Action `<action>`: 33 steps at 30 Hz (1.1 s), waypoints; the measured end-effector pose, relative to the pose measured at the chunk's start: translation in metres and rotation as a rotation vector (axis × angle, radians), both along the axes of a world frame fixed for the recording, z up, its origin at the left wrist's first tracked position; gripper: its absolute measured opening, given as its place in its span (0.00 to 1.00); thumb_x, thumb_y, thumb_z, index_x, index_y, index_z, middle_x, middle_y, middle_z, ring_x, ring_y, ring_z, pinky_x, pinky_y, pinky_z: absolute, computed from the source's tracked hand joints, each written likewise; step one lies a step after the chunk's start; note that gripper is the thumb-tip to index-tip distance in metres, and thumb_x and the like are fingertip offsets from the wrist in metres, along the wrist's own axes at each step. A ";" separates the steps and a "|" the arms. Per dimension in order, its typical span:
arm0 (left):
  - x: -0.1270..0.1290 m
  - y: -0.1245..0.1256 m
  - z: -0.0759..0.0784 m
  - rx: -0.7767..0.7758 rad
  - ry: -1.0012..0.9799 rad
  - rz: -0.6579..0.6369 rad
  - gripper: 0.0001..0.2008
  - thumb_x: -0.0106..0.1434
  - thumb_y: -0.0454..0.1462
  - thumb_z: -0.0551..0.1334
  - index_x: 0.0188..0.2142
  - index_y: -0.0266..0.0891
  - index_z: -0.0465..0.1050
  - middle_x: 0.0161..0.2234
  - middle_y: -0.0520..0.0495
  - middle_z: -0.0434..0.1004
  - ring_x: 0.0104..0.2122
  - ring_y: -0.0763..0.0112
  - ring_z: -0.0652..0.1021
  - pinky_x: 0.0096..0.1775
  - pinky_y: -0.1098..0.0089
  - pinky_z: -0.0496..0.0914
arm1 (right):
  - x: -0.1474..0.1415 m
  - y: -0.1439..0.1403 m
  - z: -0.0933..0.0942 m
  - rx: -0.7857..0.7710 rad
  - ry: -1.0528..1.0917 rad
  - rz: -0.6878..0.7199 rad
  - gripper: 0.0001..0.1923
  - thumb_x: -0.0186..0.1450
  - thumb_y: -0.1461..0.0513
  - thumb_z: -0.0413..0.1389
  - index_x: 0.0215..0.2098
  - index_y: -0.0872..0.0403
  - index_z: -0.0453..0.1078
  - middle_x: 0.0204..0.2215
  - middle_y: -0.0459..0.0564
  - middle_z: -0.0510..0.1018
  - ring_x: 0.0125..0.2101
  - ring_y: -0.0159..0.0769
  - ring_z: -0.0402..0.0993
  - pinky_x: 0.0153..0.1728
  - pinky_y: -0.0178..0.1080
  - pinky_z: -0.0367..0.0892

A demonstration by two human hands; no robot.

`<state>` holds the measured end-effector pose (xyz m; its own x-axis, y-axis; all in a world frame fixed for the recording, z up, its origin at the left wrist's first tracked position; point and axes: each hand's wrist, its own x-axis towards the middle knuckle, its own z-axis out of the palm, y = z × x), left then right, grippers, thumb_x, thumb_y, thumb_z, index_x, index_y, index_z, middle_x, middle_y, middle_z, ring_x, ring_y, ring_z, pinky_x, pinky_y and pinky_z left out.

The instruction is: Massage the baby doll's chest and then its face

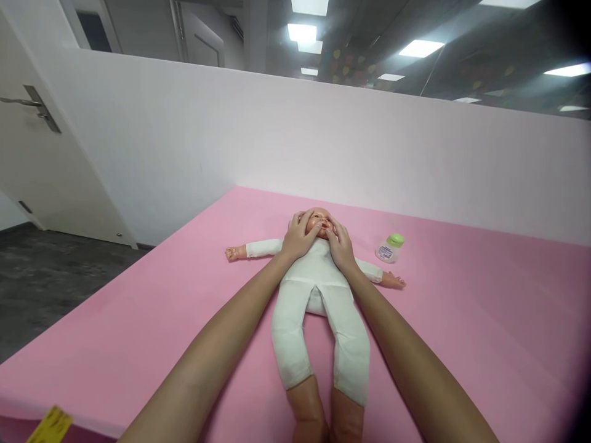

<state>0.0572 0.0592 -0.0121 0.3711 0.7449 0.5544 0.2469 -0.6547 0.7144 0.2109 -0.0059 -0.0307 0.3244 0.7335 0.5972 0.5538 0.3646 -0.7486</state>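
Observation:
A baby doll [318,295] in a white cloth suit lies on its back on the pink mat [484,320], arms spread, feet toward me. My left hand [300,237] rests on the left side of the doll's head, fingers curved over its cheek. On the other cheek lies my right hand [340,245], thumb near the mouth. Both hands touch the head without lifting it. A small clear bottle [390,248] with a green cap lies on the mat to the right of the doll's head.
A pale partition wall [323,141] runs along the far side of the mat. At the left, a white door [41,154] with a metal handle stands over dark floor [55,277]. A yellow tag [50,426] sits at the mat's near left corner.

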 end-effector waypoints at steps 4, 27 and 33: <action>0.000 0.000 0.001 -0.005 -0.015 0.013 0.26 0.74 0.49 0.58 0.68 0.48 0.64 0.64 0.41 0.66 0.66 0.52 0.67 0.68 0.52 0.62 | 0.000 0.001 -0.001 0.006 0.021 -0.010 0.29 0.74 0.48 0.51 0.69 0.46 0.66 0.67 0.55 0.70 0.68 0.46 0.63 0.70 0.54 0.58; -0.001 -0.002 0.002 0.002 -0.005 -0.006 0.23 0.75 0.48 0.56 0.67 0.53 0.67 0.64 0.43 0.65 0.66 0.54 0.67 0.67 0.52 0.62 | 0.000 0.000 0.000 0.001 0.015 0.000 0.28 0.74 0.47 0.50 0.68 0.46 0.67 0.67 0.55 0.70 0.68 0.47 0.63 0.71 0.56 0.57; -0.001 -0.003 0.003 -0.006 -0.007 -0.008 0.24 0.74 0.48 0.58 0.67 0.53 0.66 0.64 0.43 0.66 0.65 0.53 0.67 0.68 0.52 0.62 | 0.000 0.001 -0.001 0.004 0.035 -0.010 0.30 0.74 0.45 0.50 0.69 0.47 0.65 0.67 0.56 0.70 0.67 0.48 0.64 0.70 0.55 0.58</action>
